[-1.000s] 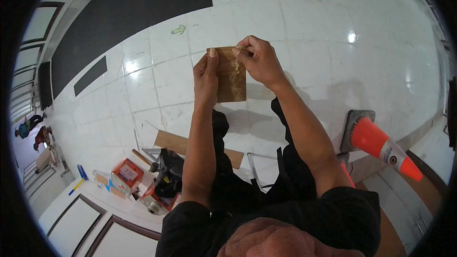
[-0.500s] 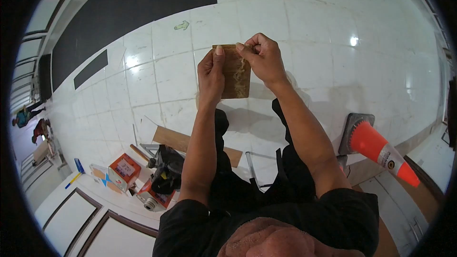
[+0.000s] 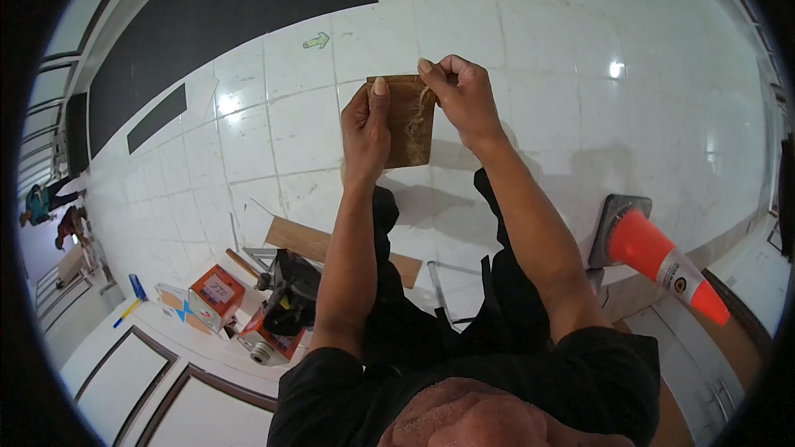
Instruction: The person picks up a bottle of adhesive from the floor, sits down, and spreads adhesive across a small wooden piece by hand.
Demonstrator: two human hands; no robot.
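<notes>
While my left hand (image 3: 365, 139) holds the brown panel (image 3: 401, 142) lengthwise toward me, my right hand (image 3: 470, 105) is by its far-right corner, hold unclear.

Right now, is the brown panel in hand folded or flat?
Flat, it appears: the brown panel shows one straight-edged face with no visible fold, in the left hand.

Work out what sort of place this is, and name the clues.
Probably an indoor hall or corridor, serving as a makeshift work area: the shiny tiled floor, a green arrow on it and an orange traffic cone suggest so.
</notes>
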